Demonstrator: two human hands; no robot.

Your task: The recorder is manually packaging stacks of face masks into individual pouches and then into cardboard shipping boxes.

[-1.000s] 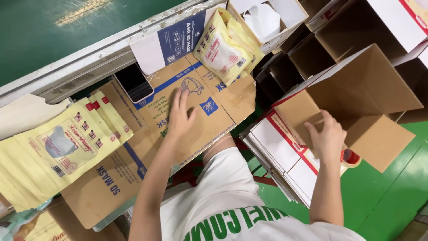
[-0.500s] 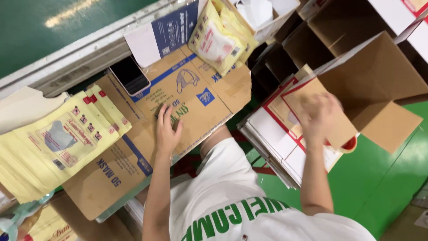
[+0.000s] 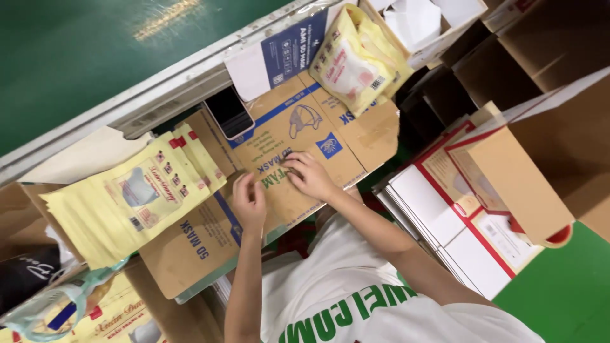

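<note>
Fingers of your left hand (image 3: 249, 202) and right hand (image 3: 309, 176) rest spread and empty on the flattened brown cardboard carton (image 3: 279, 165) lying on the bench before you. It looks light, stiff and bendable only at its creases, so take it by opposite edges, clear of the fanned yellow printed pouches (image 3: 133, 197) and the black phone (image 3: 229, 113).

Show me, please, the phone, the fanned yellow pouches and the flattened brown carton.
phone (image 3: 229, 113), head view, middle of its dark screen.
fanned yellow pouches (image 3: 136, 200), head view, top pouch's face.
flattened brown carton (image 3: 298, 136), head view, bare printed panel.

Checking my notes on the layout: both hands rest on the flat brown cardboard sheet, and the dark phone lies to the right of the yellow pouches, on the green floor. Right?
Not quite. In the head view the phone lies on the cardboard sheet, not the floor. Both the left hand and right hand rest on it, and the yellow pouches lie left.
</note>
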